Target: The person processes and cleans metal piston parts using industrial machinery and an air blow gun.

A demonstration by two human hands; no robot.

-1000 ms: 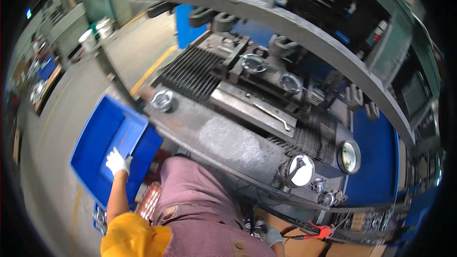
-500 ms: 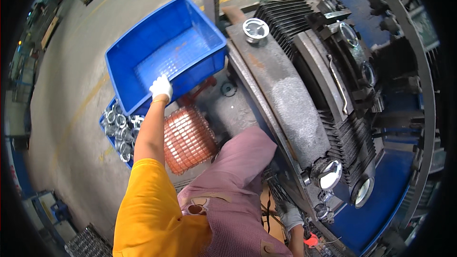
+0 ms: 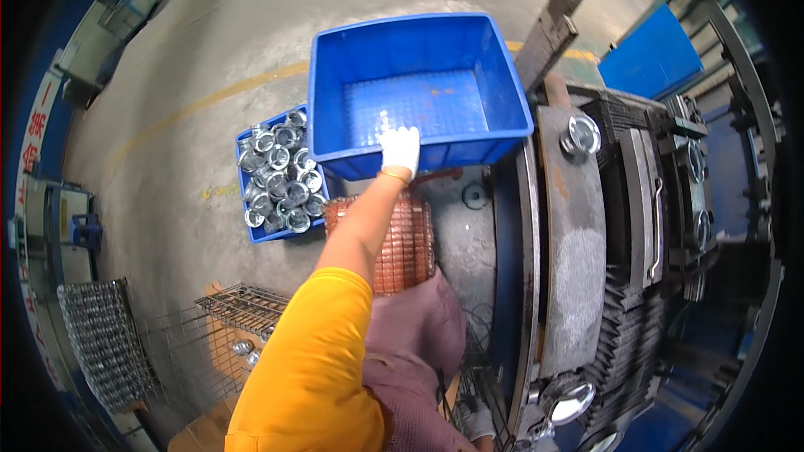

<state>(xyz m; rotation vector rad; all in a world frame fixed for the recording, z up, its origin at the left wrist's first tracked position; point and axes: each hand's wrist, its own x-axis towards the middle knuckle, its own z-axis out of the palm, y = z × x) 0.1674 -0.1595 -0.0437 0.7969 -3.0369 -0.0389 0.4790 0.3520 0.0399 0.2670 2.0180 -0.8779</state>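
Note:
My left hand (image 3: 400,149), in a white glove, grips the near rim of a large blue plastic bin (image 3: 494,146), fingers over the edge. Nothing lies inside the bin except a few small marks on its floor. Low in the picture, my right hand (image 3: 478,421) wears a greyish glove and reaches down among dark wires beside the machine; its fingers are hidden. Under my left forearm is a copper-coloured ribbed seat-like block (image 3: 406,251). Left of the large bin, a smaller blue crate (image 3: 261,237) is heaped with shiny round metal parts (image 3: 276,169).
On my right stands a machine with a worn metal plate (image 3: 575,259), carrying a round metal part (image 3: 580,136). A wrench-like bar (image 3: 656,230) lies farther right. Wire racks (image 3: 243,308) stand at lower left, near stacked metal parts (image 3: 105,335). An upright post (image 3: 553,29) rises behind the large bin.
My view has turned left, so the bin and machine sit farther right and more of the crate shows. My left hand keeps its hold on the rim; my right hand stays low by the machine.

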